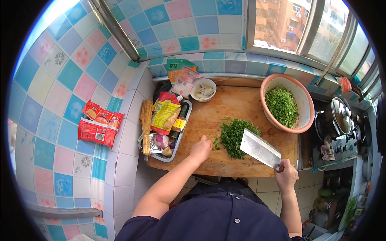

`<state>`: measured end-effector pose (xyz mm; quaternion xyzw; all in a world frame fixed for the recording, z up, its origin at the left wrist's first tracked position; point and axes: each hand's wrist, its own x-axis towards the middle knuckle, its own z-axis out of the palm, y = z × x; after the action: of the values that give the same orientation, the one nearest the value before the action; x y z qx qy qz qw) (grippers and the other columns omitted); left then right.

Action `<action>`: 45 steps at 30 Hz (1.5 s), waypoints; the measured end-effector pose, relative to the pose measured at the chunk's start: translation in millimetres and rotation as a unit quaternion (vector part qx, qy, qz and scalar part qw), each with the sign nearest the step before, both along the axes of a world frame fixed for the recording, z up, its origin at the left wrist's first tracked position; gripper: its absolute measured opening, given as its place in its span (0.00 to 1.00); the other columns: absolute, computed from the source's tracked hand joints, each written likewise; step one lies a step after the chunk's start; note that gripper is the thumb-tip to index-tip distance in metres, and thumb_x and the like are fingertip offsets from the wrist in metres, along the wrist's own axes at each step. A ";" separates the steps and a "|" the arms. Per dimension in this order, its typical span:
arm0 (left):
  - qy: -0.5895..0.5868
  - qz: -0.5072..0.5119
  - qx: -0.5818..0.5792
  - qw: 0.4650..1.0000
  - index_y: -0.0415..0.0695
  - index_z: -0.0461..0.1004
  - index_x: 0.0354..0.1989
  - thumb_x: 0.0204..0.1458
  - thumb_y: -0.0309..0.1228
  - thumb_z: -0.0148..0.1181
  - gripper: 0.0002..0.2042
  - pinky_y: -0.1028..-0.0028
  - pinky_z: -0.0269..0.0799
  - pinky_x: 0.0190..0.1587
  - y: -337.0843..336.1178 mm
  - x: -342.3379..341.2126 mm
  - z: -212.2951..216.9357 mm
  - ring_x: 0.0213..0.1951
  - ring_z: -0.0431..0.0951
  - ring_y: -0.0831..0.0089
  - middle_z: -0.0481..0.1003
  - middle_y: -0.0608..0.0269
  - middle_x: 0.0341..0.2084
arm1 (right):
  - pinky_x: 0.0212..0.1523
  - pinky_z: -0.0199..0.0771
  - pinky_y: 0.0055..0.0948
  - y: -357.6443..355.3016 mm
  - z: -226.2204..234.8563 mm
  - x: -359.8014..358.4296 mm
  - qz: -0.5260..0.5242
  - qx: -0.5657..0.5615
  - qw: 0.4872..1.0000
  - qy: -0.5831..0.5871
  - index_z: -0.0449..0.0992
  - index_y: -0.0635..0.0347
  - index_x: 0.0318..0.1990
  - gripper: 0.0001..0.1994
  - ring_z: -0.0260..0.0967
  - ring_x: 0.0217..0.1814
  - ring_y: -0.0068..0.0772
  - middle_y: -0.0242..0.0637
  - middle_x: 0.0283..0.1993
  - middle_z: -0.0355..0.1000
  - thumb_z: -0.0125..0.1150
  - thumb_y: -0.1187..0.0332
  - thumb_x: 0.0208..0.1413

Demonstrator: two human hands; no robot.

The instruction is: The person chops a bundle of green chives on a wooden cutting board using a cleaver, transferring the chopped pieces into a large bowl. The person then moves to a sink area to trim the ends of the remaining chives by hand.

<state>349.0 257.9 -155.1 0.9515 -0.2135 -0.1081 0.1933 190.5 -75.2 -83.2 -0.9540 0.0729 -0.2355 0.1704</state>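
My right hand (pixel 287 174) is closed round the handle of a cleaver (pixel 260 148), its broad blade tilted over the right edge of a pile of chopped greens (pixel 237 136). The greens lie in a loose heap on a wooden cutting board (pixel 233 100), with small bits scattered round them. To the left of the heap, my left hand (pixel 201 149) is low over the board, its fingers curled together. Whether anything is between those fingers is hidden. A pink-rimmed basin (pixel 267 116) holding more chopped greens (pixel 282 106) stands at the board's far right.
A small white bowl (pixel 212 83) with pale pieces sits at the back left. Beside the board, a tray (pixel 187 120) holds packets, a red onion (pixel 161 141) and ginger (pixel 167 151), next to a straw brush (pixel 146 126). A stove with a lidded pan (pixel 341 116) is at right.
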 end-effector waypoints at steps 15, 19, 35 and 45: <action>-0.148 0.043 -0.078 0.985 0.46 0.73 0.43 0.52 0.28 0.57 0.10 0.59 0.74 0.39 -4.7 67.9 20.9 0.38 0.76 0.54 0.73 0.60 0.40 | 0.25 0.69 0.36 4.7 -1.0 -9.1 -0.054 0.100 0.993 0.041 0.69 0.54 0.29 0.13 0.70 0.23 0.42 0.38 0.19 0.68 0.69 0.74 0.37; -0.118 0.002 -0.062 0.991 0.48 0.75 0.41 0.50 0.30 0.60 0.09 0.59 0.74 0.40 -51.6 95.7 13.1 0.39 0.77 0.55 0.73 0.61 0.39 | 0.25 0.68 0.35 4.5 1.9 -15.1 -0.039 0.071 0.996 0.034 0.69 0.54 0.28 0.13 0.70 0.22 0.41 0.37 0.18 0.67 0.69 0.75 0.36; 0.000 0.091 -0.152 0.984 0.41 0.70 0.37 0.53 0.28 0.53 0.06 0.55 0.72 0.35 -66.3 122.9 21.8 0.34 0.77 0.51 0.76 0.48 0.27 | 0.23 0.67 0.32 9.1 -3.4 -22.5 -0.046 0.176 0.980 0.075 0.69 0.55 0.27 0.10 0.69 0.20 0.33 0.34 0.18 0.67 0.67 0.75 0.40; -0.154 0.027 -0.116 0.981 0.45 0.74 0.40 0.54 0.27 0.54 0.07 0.57 0.71 0.41 -16.9 116.3 1.7 0.41 0.74 0.52 0.74 0.51 0.41 | 0.19 0.62 0.22 1.2 -14.7 -35.3 -0.088 0.687 0.698 0.184 0.66 0.59 0.38 0.09 0.58 0.16 0.19 0.27 0.20 0.63 0.59 0.77 0.52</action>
<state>465.2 241.0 -153.5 0.9332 -0.2260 0.0709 0.2702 155.2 -74.0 -97.9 -0.5855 0.3277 0.0464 0.7400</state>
